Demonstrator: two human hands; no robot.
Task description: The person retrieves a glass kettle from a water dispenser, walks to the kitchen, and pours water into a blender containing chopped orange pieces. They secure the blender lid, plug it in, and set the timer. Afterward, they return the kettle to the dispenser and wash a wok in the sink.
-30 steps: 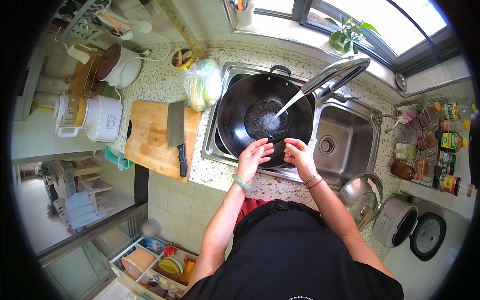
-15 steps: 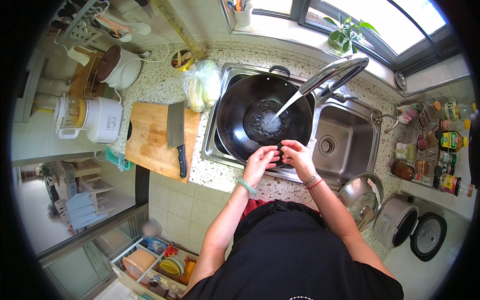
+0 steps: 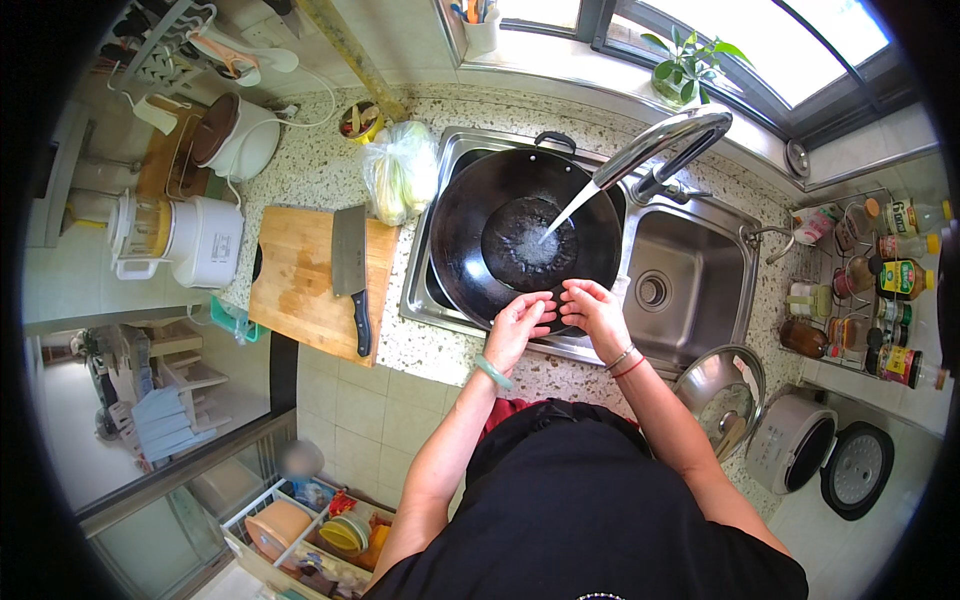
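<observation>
A large black wok [image 3: 520, 240] sits in the left basin of a steel double sink [image 3: 690, 270]. Water streams from the tap [image 3: 665, 145] into the wok's middle. My left hand [image 3: 518, 325] and my right hand [image 3: 595, 312] hover together over the wok's near rim, fingers spread and nearly touching each other. Neither hand holds anything. A green bangle is on my left wrist and thin bands are on my right wrist.
A wooden cutting board [image 3: 300, 285] with a cleaver [image 3: 350, 270] lies left of the sink. A bag of greens [image 3: 400, 175] stands behind it. A glass lid [image 3: 722, 390] leans at the counter's right. Rice cookers [image 3: 205, 240] and bottles [image 3: 890, 280] line the sides.
Both hands have drawn back from under the water stream toward the wok's near rim and come closer together. Water keeps running.
</observation>
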